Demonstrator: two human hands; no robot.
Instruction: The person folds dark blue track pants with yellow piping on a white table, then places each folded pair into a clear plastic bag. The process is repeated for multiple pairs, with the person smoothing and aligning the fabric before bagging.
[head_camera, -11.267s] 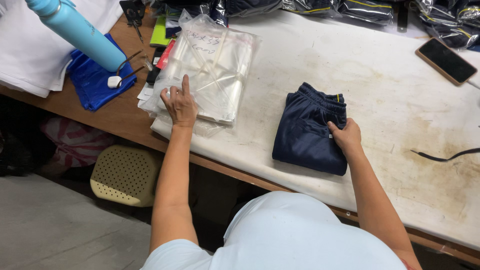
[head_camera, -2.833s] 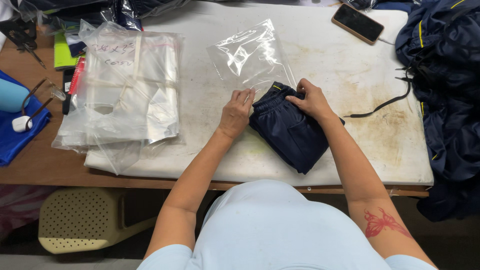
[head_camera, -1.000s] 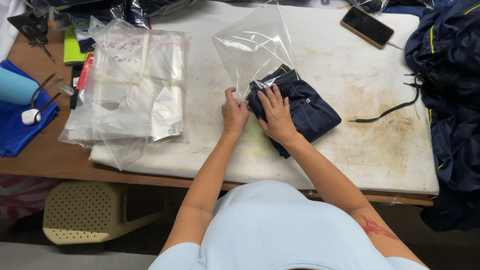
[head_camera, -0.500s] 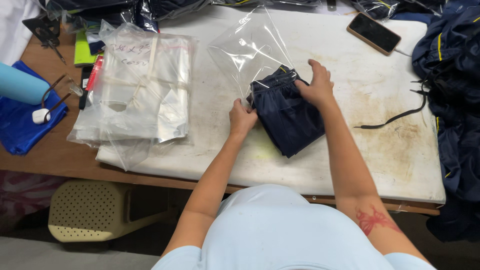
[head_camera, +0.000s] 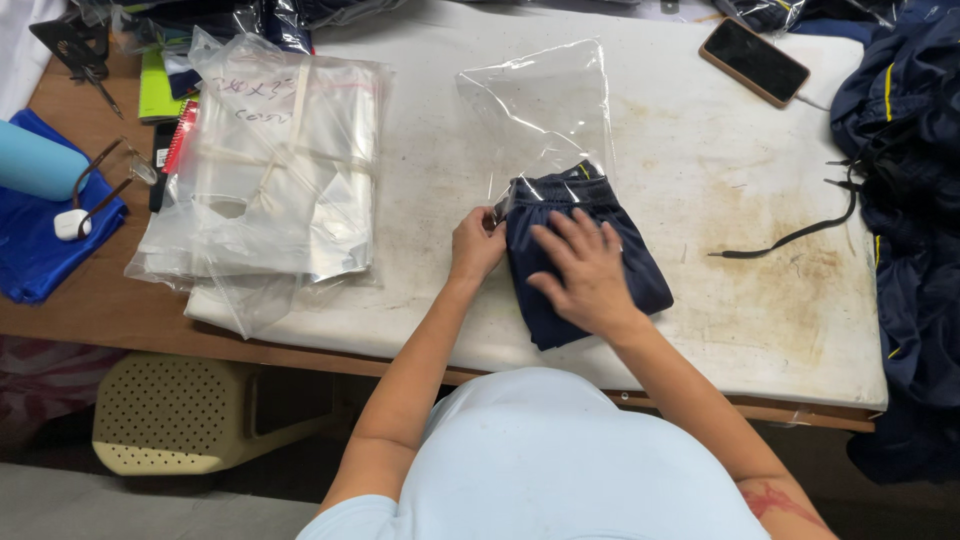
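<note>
A folded navy garment (head_camera: 640, 275) lies on the white table cover (head_camera: 700, 170), its far end just inside the mouth of a clear plastic bag (head_camera: 540, 110). My left hand (head_camera: 476, 243) pinches the bag's open edge at the garment's left corner. My right hand (head_camera: 586, 272) lies flat on top of the garment, fingers spread.
A stack of clear bags (head_camera: 275, 165) lies to the left. A phone (head_camera: 753, 61) sits at the far right corner, with a black cord (head_camera: 800, 232) beside it. Dark navy garments (head_camera: 915, 200) pile up at the right edge. A blue bottle (head_camera: 40, 160), glasses and blue cloth lie far left.
My right hand has come from the garment's far right corner onto its top. The garment's end sits slightly deeper in the bag. My left hand stays on the bag's edge.
</note>
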